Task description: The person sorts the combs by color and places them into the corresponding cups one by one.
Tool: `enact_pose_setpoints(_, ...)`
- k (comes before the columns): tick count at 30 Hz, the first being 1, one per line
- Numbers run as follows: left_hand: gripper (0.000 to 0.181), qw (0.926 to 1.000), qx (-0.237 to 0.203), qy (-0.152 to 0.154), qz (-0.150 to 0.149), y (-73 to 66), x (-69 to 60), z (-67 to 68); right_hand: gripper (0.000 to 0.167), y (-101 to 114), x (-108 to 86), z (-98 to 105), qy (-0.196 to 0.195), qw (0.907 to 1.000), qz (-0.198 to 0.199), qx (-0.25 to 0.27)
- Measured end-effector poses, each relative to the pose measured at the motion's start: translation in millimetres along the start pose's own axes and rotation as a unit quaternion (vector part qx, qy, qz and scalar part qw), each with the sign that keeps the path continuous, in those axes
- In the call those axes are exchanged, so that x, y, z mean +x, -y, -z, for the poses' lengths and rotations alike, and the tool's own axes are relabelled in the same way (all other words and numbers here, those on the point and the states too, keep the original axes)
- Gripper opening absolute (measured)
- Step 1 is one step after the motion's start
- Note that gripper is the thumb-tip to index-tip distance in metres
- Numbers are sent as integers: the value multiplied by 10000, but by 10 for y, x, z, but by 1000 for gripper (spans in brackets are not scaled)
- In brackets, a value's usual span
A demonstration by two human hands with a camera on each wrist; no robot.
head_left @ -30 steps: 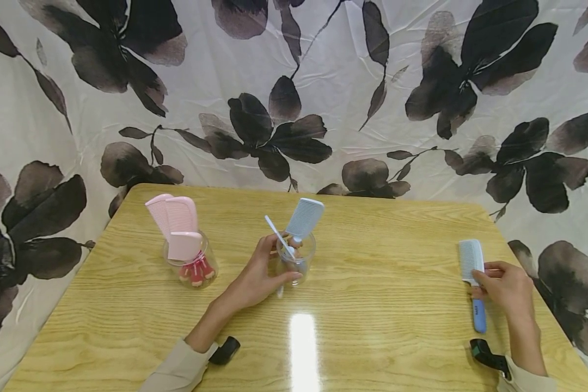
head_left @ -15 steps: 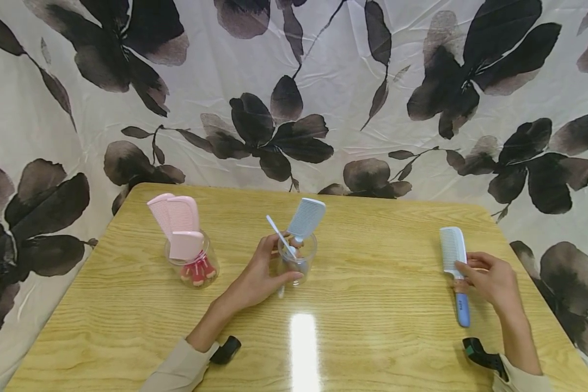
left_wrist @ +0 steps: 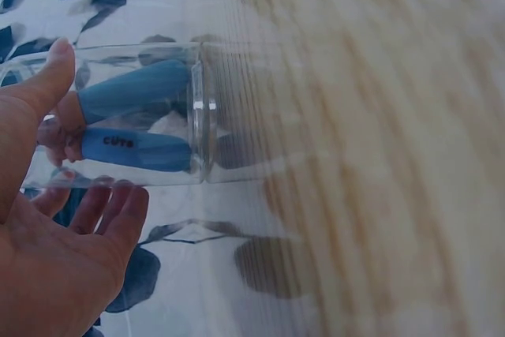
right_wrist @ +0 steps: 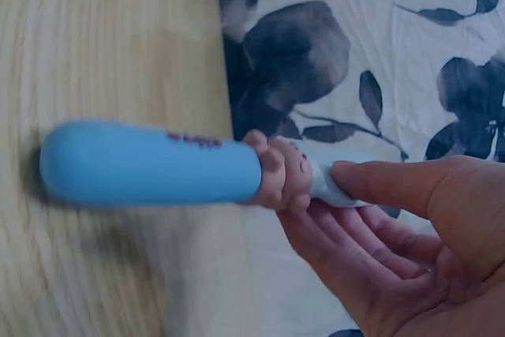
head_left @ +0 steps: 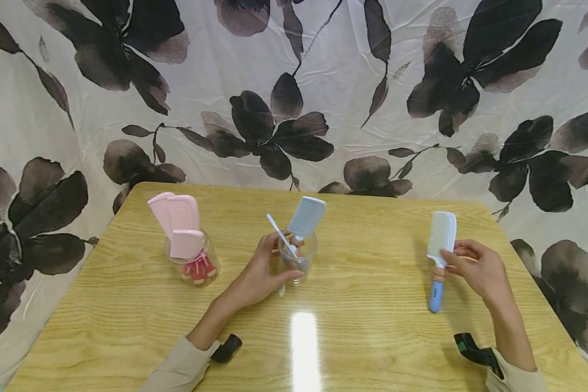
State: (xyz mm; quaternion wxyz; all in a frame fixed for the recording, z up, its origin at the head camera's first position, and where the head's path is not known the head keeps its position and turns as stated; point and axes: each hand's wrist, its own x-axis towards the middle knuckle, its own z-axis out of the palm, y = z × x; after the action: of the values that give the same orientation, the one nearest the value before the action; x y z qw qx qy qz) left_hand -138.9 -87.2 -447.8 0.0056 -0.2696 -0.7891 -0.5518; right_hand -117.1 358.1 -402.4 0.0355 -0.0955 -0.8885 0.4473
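Note:
Between thumb and fingers, my right hand [head_left: 480, 272] pinches a light blue comb [head_left: 442, 234] near its neck, teeth end up. Its blue handle [right_wrist: 150, 163] points down above the table, with a small tan figure [right_wrist: 280, 170] at the neck. My left hand [head_left: 257, 272] holds a clear jar [head_left: 311, 256] around its side, thumb in front. Inside the jar stand blue combs; one broad comb head [head_left: 307, 215] and a thin edge-on one [head_left: 278, 231] rise above the rim. Two blue handles [left_wrist: 134, 147] show through the jar wall in the left wrist view.
A second clear jar [head_left: 210, 267] stands at the left of the wooden table [head_left: 367, 326], holding several pink combs [head_left: 182, 215] with red handles. A floral cloth [head_left: 353, 109] hangs behind the table's far edge.
My right hand has lifted the light blue comb from the right side of the table and carried it leftward and away from me. The left hand stays on its jar.

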Motion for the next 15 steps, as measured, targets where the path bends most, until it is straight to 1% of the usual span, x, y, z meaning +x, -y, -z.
enact_pose_setpoints(6, 68, 10000, -11, -17, -86, 16, -1, -11, 50, 112, -3, -58, 38, 9991, 278, 308)
enact_pose_setpoints(10, 68, 10000, -26, -10, -70, 18, 6, -14, 47, 194, -21, -93, 15, 9973, 475, 556)
enact_pose_setpoints(15, 68, 10000, -16, -6, -2, 15, 4, -13, 44, 294, -34, -156, 75, 9912, 695, 1124)
